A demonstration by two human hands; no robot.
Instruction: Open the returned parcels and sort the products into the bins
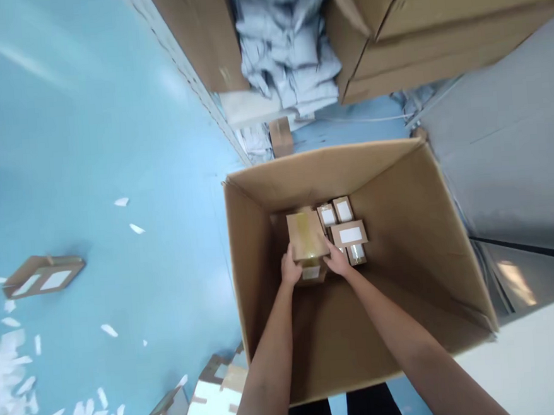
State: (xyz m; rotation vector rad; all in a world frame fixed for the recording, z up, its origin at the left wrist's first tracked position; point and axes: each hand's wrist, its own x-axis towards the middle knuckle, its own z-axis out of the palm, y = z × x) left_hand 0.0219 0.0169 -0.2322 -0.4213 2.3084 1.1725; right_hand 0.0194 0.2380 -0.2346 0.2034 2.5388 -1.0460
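Quite unseen, underside of taped box [306, 234]

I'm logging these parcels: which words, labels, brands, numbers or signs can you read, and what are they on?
No text can be read.
White labels on the small boxes inside the large carton: too small and blurred.
Two white patches on the floor box at left: too blurred.
Held box, between left hand and right hand: no readable marking.

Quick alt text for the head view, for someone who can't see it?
Left hand and right hand grip opposite sides of a taped box inside a large open carton. Smaller labelled boxes sit right of that box; white paper scraps lie on the blue floor at left.
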